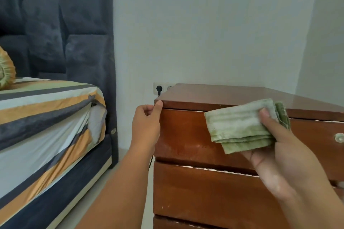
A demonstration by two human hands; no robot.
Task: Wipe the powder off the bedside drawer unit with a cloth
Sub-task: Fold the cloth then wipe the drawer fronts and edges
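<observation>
The brown wooden bedside drawer unit [208, 182] stands against the wall on the right. Thin white powder lines lie along the top edges of its upper two drawer fronts. My right hand [279, 154] holds a folded green cloth [240, 126] in front of the top drawer, near the unit's top edge. My left hand [146, 126] rests at the unit's front left corner, its thumb pressed on the top corner and its fingers curled with nothing inside them.
A bed [42, 117] with a striped sheet stands to the left, with a dark padded headboard [61, 24] behind it. A wall socket [159, 88] with a black plug sits behind the unit. A round drawer knob [339, 137] shows at the right edge.
</observation>
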